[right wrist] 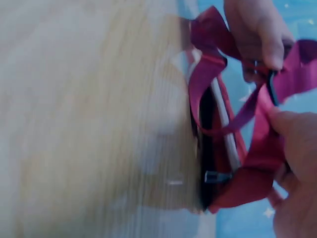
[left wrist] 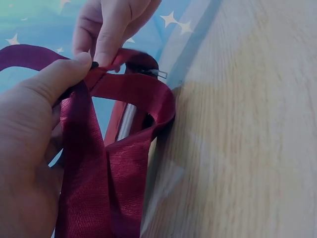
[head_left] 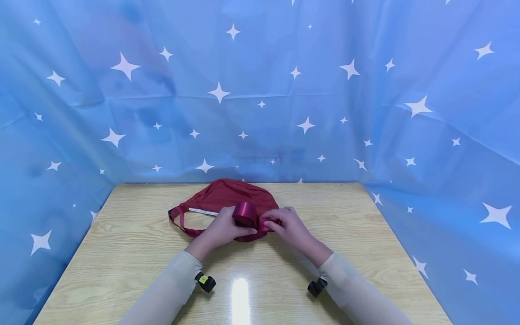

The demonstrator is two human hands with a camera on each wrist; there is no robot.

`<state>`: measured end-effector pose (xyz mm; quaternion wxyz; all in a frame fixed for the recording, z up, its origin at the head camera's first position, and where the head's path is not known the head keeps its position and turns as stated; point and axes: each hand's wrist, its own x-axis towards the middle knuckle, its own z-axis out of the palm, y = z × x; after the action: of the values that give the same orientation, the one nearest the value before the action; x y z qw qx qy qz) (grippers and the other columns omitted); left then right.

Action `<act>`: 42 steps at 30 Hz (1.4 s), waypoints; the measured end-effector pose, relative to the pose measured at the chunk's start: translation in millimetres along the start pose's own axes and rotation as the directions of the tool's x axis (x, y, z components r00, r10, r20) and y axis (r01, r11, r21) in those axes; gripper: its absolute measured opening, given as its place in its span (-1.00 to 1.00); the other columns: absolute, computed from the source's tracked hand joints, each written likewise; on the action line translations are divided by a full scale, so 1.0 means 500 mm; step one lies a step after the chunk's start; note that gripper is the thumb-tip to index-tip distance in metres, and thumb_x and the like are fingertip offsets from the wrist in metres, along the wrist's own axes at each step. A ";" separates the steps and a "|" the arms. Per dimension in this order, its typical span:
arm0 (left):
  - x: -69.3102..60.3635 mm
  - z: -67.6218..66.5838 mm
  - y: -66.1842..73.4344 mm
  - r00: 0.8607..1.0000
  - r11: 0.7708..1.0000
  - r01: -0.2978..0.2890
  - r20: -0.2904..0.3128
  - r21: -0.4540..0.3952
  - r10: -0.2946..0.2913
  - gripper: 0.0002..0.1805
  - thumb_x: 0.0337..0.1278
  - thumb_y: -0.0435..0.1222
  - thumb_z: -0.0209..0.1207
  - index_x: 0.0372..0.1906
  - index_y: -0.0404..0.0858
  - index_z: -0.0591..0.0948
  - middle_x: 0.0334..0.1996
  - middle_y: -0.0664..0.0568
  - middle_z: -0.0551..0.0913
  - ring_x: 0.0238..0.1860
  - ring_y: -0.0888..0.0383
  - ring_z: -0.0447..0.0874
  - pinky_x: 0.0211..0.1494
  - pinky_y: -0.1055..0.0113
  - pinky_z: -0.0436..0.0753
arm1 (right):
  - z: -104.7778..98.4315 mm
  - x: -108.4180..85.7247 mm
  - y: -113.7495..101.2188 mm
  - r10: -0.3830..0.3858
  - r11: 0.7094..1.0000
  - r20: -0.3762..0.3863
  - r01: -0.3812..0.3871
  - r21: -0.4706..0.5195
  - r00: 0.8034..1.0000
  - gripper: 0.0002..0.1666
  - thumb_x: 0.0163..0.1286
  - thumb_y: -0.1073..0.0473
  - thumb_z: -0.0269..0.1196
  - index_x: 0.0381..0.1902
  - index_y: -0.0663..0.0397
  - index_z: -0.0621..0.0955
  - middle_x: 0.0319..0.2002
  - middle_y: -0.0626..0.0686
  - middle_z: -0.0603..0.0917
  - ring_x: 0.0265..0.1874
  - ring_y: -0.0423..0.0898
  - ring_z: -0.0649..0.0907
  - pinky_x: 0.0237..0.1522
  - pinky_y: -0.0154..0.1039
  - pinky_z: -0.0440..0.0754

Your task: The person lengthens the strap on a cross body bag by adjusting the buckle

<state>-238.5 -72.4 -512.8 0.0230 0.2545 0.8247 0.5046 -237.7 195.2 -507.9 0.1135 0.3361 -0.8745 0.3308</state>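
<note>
A dark red waist bag [head_left: 231, 194] lies on the table, its strap [head_left: 245, 211] looped up in front of it. My left hand [head_left: 225, 225] pinches the strap between thumb and fingers, beside a small black strap slider [right wrist: 272, 88]. Just to the right, my right hand [head_left: 289, 225] pinches the webbing close to that slider, near the bag's right end. Loose folds of webbing [left wrist: 84, 163] hang below the left thumb in the left wrist view. A metal zipper pull [right wrist: 218, 177] shows at the bag's end in the right wrist view.
The wooden table [head_left: 142, 280] carries the bag near its back edge. A blue curtain [head_left: 260, 58] with white stars stands behind and along both sides. Another strap section [head_left: 180, 221], with a black fitting, curves out at the bag's left end.
</note>
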 end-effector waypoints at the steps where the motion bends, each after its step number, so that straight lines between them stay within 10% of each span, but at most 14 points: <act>1: 0.000 -0.002 0.000 1.000 1.000 0.000 -0.001 0.004 0.000 -0.57 0.16 -0.14 0.67 0.08 -0.08 0.77 -0.07 0.21 0.82 -0.04 0.23 0.79 0.15 0.15 0.74 | -0.004 0.001 0.004 -0.001 1.000 -0.003 0.001 0.009 1.000 -0.78 0.49 0.25 0.50 0.05 0.02 0.84 -0.08 -0.09 0.88 -0.08 -0.08 0.78 0.19 0.09 0.44; 11: -0.003 -0.028 -0.008 0.999 0.998 0.026 -0.022 0.063 -0.025 -0.53 0.16 -0.16 0.67 0.17 0.04 0.79 -0.12 0.26 0.72 -0.07 0.16 0.65 0.05 0.15 0.69 | -0.052 -0.022 0.060 -0.018 0.989 -0.012 0.016 -0.144 1.000 -0.81 0.40 0.30 0.56 -0.05 0.06 0.85 -0.24 -0.12 0.83 -0.32 -0.14 0.61 0.27 0.22 0.43; 16: -0.002 -0.030 -0.010 1.000 0.998 0.001 -0.019 0.065 0.000 -0.53 0.17 -0.16 0.67 0.17 0.08 0.79 -0.14 0.28 0.73 -0.09 0.15 0.66 0.01 0.16 0.69 | -0.036 -0.006 0.033 -0.013 0.977 0.089 0.032 -0.211 0.996 -0.69 0.47 0.10 0.55 0.08 0.08 0.81 -0.05 0.00 0.86 -0.05 0.00 0.78 0.28 0.18 0.52; 27: -0.003 -0.039 -0.016 0.999 0.998 -0.022 -0.022 0.065 0.023 -0.53 0.16 -0.13 0.67 0.17 0.07 0.79 -0.15 0.29 0.74 -0.10 0.19 0.68 0.00 0.17 0.70 | -0.016 0.019 0.013 -0.008 0.999 0.084 0.012 -0.049 0.996 -0.80 0.59 0.16 0.43 0.10 0.02 0.81 0.00 -0.01 0.85 0.03 -0.05 0.80 0.16 0.05 0.72; 35: -0.013 -0.057 -0.014 0.999 0.998 0.026 -0.037 0.058 -0.023 -0.51 0.16 -0.08 0.67 0.18 0.07 0.79 -0.10 0.28 0.75 -0.05 0.20 0.68 0.06 0.16 0.70 | -0.063 -0.013 0.068 0.011 0.983 0.053 -0.001 -0.183 0.999 -0.84 0.50 0.21 0.51 -0.01 0.01 0.84 -0.21 -0.13 0.82 -0.25 -0.18 0.74 -0.09 -0.01 0.56; 42: -0.013 -0.057 -0.007 0.999 0.998 0.011 -0.036 0.060 -0.008 -0.50 0.15 -0.09 0.68 0.19 0.05 0.79 -0.12 0.27 0.75 -0.06 0.17 0.68 0.05 0.15 0.70 | -0.035 0.014 0.021 0.052 0.973 0.167 -0.012 -0.229 0.985 -0.66 0.61 -0.04 0.41 0.13 0.05 0.78 -0.05 -0.03 0.85 -0.13 -0.11 0.79 0.09 0.06 0.63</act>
<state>-242.8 -99.7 -503.4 0.0031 0.2422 0.8410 0.4839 -250.4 209.1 -496.9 0.0700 0.3339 -0.9184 0.2003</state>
